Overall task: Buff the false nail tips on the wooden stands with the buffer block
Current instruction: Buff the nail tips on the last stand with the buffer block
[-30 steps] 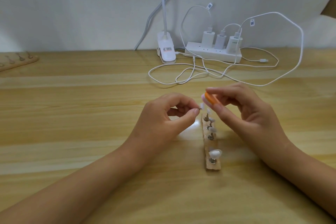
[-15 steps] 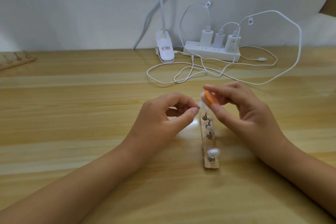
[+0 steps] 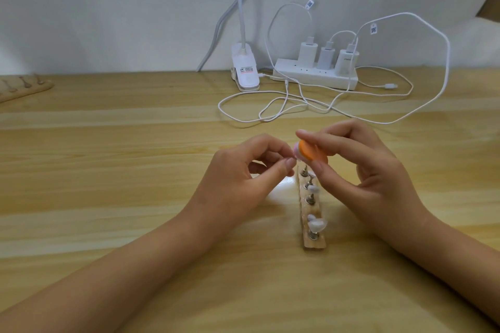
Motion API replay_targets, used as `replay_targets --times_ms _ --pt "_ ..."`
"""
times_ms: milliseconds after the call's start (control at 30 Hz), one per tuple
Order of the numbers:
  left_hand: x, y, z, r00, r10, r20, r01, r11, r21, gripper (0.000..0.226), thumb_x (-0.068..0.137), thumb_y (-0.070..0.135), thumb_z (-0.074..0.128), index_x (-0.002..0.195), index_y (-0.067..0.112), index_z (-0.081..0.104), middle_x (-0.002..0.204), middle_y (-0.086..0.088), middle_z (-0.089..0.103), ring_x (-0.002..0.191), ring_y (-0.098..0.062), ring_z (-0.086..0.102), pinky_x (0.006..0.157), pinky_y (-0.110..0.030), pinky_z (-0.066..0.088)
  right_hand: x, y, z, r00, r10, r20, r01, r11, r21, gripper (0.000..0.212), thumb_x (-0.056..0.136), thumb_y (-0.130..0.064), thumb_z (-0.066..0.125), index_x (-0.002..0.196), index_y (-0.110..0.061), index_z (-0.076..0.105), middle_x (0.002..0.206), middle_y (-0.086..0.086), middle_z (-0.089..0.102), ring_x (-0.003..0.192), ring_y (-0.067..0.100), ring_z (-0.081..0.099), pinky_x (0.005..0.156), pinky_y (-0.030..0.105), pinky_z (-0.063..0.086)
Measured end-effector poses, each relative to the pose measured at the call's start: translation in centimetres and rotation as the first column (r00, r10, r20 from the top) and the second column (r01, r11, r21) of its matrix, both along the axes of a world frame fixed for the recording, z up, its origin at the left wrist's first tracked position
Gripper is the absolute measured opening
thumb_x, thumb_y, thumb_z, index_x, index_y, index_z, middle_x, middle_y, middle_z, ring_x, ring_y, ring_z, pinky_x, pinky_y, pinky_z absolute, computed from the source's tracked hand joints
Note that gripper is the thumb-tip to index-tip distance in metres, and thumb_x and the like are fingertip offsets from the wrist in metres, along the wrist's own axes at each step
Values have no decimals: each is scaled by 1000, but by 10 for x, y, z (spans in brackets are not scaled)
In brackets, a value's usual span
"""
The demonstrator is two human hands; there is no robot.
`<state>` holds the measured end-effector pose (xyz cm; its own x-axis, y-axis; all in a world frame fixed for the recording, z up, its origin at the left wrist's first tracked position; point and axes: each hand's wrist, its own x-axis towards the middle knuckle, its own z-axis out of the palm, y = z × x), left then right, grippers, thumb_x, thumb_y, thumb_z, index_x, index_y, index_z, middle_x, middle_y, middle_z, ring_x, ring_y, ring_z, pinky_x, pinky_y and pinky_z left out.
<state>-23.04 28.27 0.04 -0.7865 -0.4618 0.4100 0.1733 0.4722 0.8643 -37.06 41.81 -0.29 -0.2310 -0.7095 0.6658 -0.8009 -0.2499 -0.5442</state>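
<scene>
A narrow wooden stand (image 3: 313, 243) lies end-on on the table (image 3: 108, 170), with several metal pegs carrying pale false nail tips; the nearest nail tip (image 3: 317, 224) is plain to see. My right hand (image 3: 365, 170) pinches an orange buffer block (image 3: 311, 152) between thumb and fingers, just above the stand's far end. My left hand (image 3: 243, 178) pinches a small nail tip at its fingertips, pressed against the block's pinkish-white end. That tip is mostly hidden by my fingers.
At the back stand a white power strip (image 3: 315, 77) with three chargers, a white clip lamp base (image 3: 244, 73) and loose white cables (image 3: 270, 105). Another wooden stand (image 3: 24, 88) lies at the far left edge.
Both hands stay together over the stand's far end; the buffer block has shifted slightly against the pinched tip. The view has dropped a little.
</scene>
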Motion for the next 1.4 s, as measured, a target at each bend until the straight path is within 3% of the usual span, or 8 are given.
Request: replay_targets --times_ms 367,500,600,767,967,1067,1167,1400 --pt "0 0 0 1000 -25 11 24 998 65 5 88 11 70 91 15 70 78 5 73 77 -4 71 67 -14 50 -2 0 2 1000 -13 -24 13 1000 4 33 90 -10 68 123 -10 66 102 4 57 95 13 59 89 21 45" --pt "0 0 0 1000 -28 10 27 995 92 10 87 12 71 85 21 69 75 7 72 75 -4 70 67 -15 51 -8 -3 2 983 -51 174 58 998 -34 26 93 -17 69 118 -18 67 101 3 62 94 17 63 88 30 51" --pt "1 1 1 999 -32 -5 32 997 75 14 87 11 71 81 24 67 74 9 70 74 -4 68 68 -12 48 -3 1 3 938 116 328 -69 986 -152 28 91 -21 67 117 -27 60 105 5 66 97 21 66 91 28 50" --pt "1 1 3 1000 -3 -15 3 1000 7 17 86 12 71 78 25 63 71 16 64 70 -3 62 68 -12 47 1 -2 -2 944 134 303 -135 991 -17 31 86 -17 70 113 -28 58 104 -12 69 98 14 69 93 27 52" --pt "1 2 2 1000 -4 -22 4 1000 0 19 87 10 71 77 24 63 72 11 64 70 -4 62 67 -11 46 1 -1 -2 953 118 279 -109 993 -47 31 88 -21 67 116 -32 59 106 -8 69 103 21 68 96 33 52" --pt "1 2 2 1000 -9 -27 9 1000 -6 16 87 9 70 79 21 64 74 8 66 72 -5 63 69 -13 47 0 0 -2 980 97 171 -85 993 -81 32 92 -18 65 121 -27 58 111 -8 65 104 28 65 94 41 51" --pt "0 0 2 1000 2 -19 -3 1000 -19 15 87 8 71 78 20 65 71 14 63 69 -2 60 68 -12 46 -1 -1 0 995 81 64 -76 994 -73 30 95 -22 62 125 -26 59 112 -13 59 105 26 61 91 38 51" --pt "-1 0 -1 1000 8 -16 -9 997 -77 5 89 10 68 89 14 69 75 15 63 73 0 61 72 -17 50 -6 -2 -4 998 48 35 -47 998 -36 31 96 -14 64 125 -23 61 113 -7 59 106 26 60 89 43 51"
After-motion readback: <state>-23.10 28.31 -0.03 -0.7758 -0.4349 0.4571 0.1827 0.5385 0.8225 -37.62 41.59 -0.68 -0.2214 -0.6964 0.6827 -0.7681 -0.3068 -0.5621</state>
